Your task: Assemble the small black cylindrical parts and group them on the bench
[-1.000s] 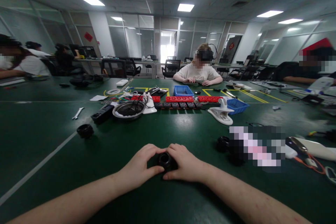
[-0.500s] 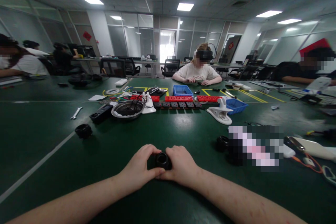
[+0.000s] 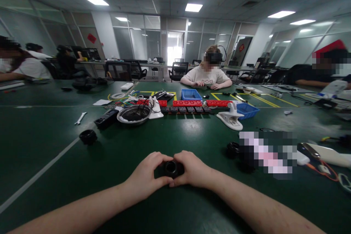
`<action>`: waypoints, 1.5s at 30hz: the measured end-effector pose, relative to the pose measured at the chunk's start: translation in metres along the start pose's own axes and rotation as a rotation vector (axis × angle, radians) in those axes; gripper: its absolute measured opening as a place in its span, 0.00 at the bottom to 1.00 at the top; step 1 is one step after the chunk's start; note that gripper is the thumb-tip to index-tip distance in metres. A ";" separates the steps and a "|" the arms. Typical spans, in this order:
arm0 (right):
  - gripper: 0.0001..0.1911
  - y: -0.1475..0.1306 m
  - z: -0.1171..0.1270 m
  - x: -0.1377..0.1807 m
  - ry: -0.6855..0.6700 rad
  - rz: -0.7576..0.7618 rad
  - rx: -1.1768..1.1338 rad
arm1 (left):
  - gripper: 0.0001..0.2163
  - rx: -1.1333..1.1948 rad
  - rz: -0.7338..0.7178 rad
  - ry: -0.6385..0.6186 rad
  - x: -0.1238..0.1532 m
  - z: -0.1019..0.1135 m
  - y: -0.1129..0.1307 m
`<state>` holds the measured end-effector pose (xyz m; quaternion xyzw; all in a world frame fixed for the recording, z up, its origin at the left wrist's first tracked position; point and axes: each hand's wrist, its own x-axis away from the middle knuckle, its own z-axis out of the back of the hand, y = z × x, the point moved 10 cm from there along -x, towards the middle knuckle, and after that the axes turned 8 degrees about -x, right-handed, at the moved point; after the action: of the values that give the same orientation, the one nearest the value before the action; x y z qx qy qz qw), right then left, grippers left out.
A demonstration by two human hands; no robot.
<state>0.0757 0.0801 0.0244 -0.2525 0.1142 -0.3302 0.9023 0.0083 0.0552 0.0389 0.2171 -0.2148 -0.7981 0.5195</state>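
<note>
A short, round black part with a hollow centre (image 3: 171,168) is between my two hands, its opening facing up toward me. My left hand (image 3: 149,172) curves round its left side, thumb at the near edge and fingers at the far edge. From the other side, my right hand (image 3: 192,170) grips it, thumb tip close to the left thumb. The fingers cover much of its sides, and whether its base touches the green table (image 3: 131,208) cannot be told. To the left lies another black ringed part (image 3: 88,137); a similar black piece (image 3: 233,149) sits to the right.
Beyond my hands are a wrench (image 3: 80,118), a metal bowl with cables (image 3: 133,114), a white clip stand (image 3: 230,120), red and black socket strips (image 3: 187,103) and blue trays (image 3: 246,110). A person in a headset (image 3: 208,75) sits opposite. A phone and cords lie at right.
The black part has moved slightly to the right between my hands. My fingers have shifted a little around it, with the right hand turned slightly. Other things stay put.
</note>
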 end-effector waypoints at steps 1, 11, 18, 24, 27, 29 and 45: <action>0.24 0.000 0.000 0.000 0.034 -0.029 0.052 | 0.16 -0.008 0.014 0.021 0.000 0.001 -0.001; 0.26 -0.010 0.005 0.006 0.014 0.078 -0.027 | 0.21 0.045 -0.091 -0.049 0.001 -0.002 0.002; 0.13 -0.002 0.000 0.002 -0.128 0.125 -0.183 | 0.20 0.058 -0.116 -0.069 -0.001 -0.003 0.002; 0.24 -0.003 -0.001 0.002 0.011 -0.023 0.018 | 0.17 0.095 -0.005 -0.012 0.002 -0.005 0.002; 0.28 -0.006 0.001 0.004 0.084 -0.079 0.193 | 0.15 0.088 0.057 0.035 0.003 -0.004 0.000; 0.32 -0.009 0.000 0.005 0.077 -0.069 0.243 | 0.14 0.077 0.064 0.043 0.003 -0.004 -0.002; 0.26 0.024 0.052 0.023 0.622 0.018 -0.190 | 0.18 0.121 0.059 0.299 -0.007 0.028 -0.050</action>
<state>0.1254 0.1005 0.0544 -0.2216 0.4171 -0.3716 0.7992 -0.0420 0.0828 0.0345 0.3581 -0.1887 -0.7269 0.5547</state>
